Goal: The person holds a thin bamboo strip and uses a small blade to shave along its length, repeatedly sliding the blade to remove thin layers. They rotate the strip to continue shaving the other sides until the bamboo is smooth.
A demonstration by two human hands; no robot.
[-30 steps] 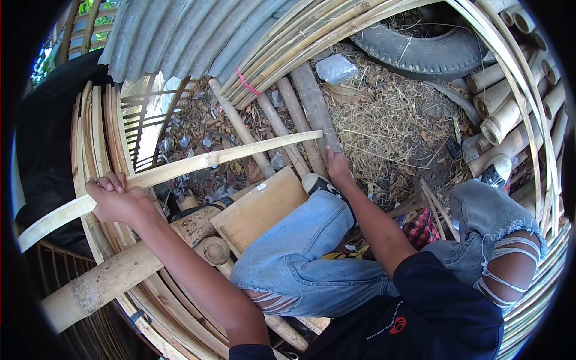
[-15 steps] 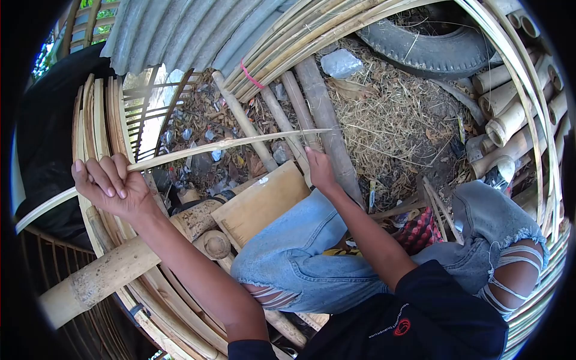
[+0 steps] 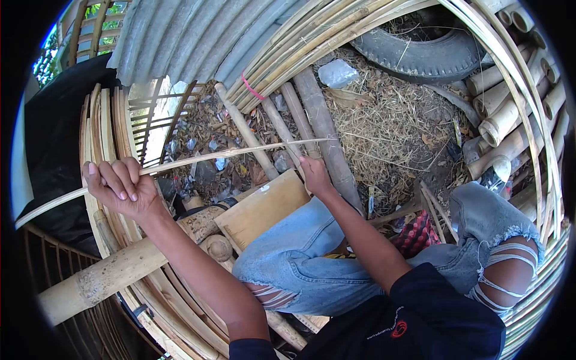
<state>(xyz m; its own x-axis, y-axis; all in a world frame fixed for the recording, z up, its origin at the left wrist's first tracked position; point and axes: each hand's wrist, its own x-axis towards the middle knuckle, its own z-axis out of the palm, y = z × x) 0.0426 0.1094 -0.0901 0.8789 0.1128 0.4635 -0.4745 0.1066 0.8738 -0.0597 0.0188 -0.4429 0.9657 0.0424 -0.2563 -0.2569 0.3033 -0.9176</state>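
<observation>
Left hand [image 3: 125,189] grips bamboo strip [image 3: 216,155]; right hand [image 3: 315,175] closed, contents unclear. Strip likely light, springy, edges possibly sharp; best held by broad faces.

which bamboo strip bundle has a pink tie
The top bundle, beside the corrugated metal sheet: the pink tie crosses its end; the left bundle shows none.

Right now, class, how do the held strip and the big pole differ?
The strip is slim; the pole is stout and darkly speckled. The left hand grips the strip, while the pole runs beneath the left forearm. Both are long and pale.
</observation>
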